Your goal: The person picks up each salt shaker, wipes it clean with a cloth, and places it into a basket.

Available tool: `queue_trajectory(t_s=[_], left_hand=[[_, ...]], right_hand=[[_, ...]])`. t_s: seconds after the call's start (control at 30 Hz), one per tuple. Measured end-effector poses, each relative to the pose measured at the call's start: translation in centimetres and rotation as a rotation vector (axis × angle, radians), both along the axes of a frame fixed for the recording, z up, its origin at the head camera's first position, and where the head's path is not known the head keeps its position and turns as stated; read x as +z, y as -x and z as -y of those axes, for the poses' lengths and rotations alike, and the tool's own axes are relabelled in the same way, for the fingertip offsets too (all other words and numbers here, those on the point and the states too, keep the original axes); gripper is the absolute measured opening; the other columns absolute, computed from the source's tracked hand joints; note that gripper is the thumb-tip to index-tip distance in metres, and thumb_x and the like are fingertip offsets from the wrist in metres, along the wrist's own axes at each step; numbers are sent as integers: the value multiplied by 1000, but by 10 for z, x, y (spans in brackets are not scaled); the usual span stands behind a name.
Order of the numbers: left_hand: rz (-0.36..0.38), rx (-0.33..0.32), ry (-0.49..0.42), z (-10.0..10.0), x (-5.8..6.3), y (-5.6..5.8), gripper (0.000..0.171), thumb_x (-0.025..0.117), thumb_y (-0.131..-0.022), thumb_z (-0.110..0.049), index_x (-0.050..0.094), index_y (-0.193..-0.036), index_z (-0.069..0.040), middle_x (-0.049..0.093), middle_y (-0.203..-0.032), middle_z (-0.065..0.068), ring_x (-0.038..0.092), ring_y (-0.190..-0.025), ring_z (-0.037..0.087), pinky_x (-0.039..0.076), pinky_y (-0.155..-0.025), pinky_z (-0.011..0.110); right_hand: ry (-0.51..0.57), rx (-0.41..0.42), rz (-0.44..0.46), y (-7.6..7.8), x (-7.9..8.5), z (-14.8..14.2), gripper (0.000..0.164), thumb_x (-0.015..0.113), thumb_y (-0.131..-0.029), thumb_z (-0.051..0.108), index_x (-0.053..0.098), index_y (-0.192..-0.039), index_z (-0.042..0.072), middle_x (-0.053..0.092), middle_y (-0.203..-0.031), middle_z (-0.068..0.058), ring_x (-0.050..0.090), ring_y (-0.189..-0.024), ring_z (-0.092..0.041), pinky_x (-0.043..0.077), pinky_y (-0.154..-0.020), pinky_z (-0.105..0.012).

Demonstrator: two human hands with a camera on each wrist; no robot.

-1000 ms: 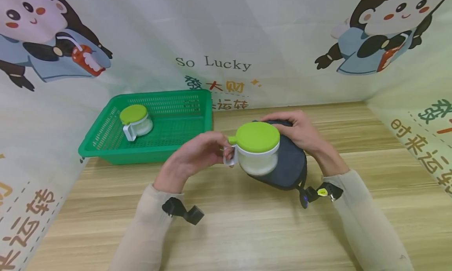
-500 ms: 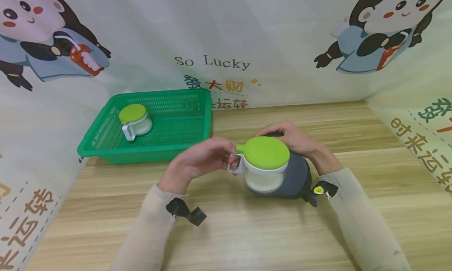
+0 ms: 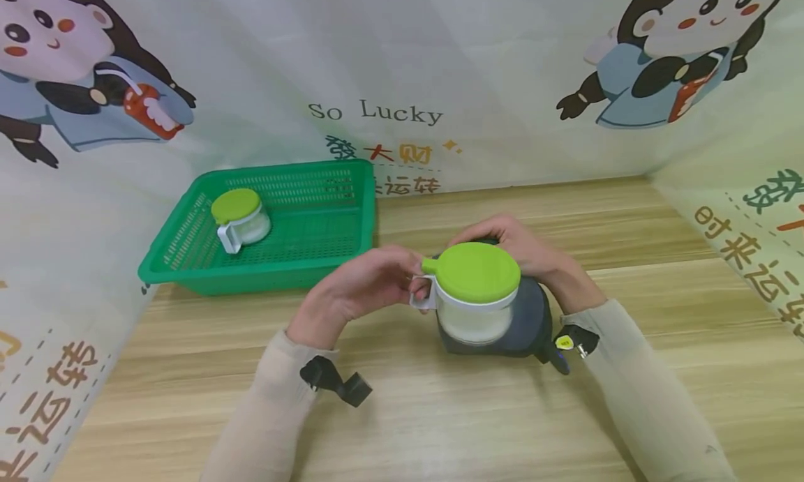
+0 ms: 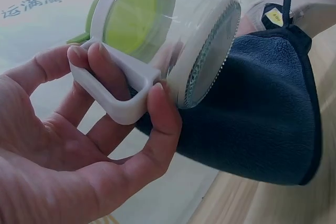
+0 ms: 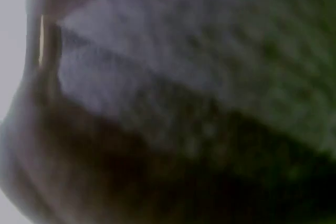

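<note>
By its white handle (image 4: 123, 113), my left hand (image 3: 370, 281) holds a clear glass jar (image 3: 475, 318) with a bright green lid (image 3: 479, 271). Several fingertips pinch the handle in the left wrist view, where the jar's ridged glass bottom shows. Behind the jar, my right hand (image 3: 527, 250) grips a dark blue fleecy cloth (image 3: 534, 314). The cloth hangs beside the jar's far side and bottom; whether it touches the glass is hidden. The right wrist view is dark and blurred, with cloth (image 5: 184, 51) filling most of it.
At the back left stands a green plastic basket (image 3: 295, 273) with slotted walls. A similar green-lidded jar (image 3: 252, 228) sits inside, at its left end. Wood-grain tabletop (image 3: 414, 412) lies under the arms, and a printed curtain (image 3: 502, 84) hangs behind.
Both hands have moved slightly toward me, bringing the jar down and right in the head view. The cloth has shifted behind the jar. Little differs over the last half second.
</note>
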State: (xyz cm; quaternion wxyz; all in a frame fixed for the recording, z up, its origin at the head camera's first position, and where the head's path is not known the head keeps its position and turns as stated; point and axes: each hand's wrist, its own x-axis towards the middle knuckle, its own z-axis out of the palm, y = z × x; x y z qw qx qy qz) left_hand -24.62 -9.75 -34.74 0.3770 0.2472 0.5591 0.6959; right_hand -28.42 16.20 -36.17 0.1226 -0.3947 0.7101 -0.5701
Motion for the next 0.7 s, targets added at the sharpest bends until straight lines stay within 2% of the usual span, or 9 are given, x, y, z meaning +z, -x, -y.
queue_trajectory(t_s=[0.1, 0.27, 0.4, 0.5, 0.7], left_hand=[[-8, 4, 13, 0, 0, 0, 25, 48, -89, -13, 52, -65, -8, 55, -68, 2, 56, -70, 20, 49, -75, 34], [-27, 57, -6, 7, 4, 0, 26, 49, -90, -14, 52, -65, -7, 55, -68, 2, 53, -70, 21, 49, -74, 35], [-31, 90, -25, 12, 7, 1, 25, 48, -91, -13, 53, -67, -6, 55, -68, 3, 52, -71, 22, 48, -73, 34], [-31, 74, -25, 12, 6, 2, 25, 48, -90, -14, 53, -67, -6, 55, -68, 3, 53, -71, 22, 48, -74, 35], [-10, 69, 5, 6, 4, 1, 22, 52, -87, -14, 56, -67, -7, 55, -67, 2, 55, -69, 21, 50, -75, 36]], right_hand=[[19, 34, 18, 1, -3, 3, 23, 61, -88, 0, 70, -109, 0, 73, -104, 1, 68, -99, -17, 55, -86, -32], [5, -66, -11, 4, 4, -16, 27, 55, -92, 0, 72, -109, 12, 72, -107, 7, 67, -102, -11, 54, -87, -25], [-23, -125, -46, 3, 12, -27, 23, 59, -92, 2, 70, -112, 4, 71, -108, 7, 66, -104, -12, 53, -88, -24], [-48, -134, -58, 2, 12, -21, 23, 59, -93, 4, 69, -113, -1, 71, -108, 7, 66, -104, -12, 53, -89, -26], [-5, -75, -2, -1, 4, 1, 27, 54, -90, -3, 64, -115, -9, 72, -107, 7, 67, -103, -13, 55, -87, -29]])
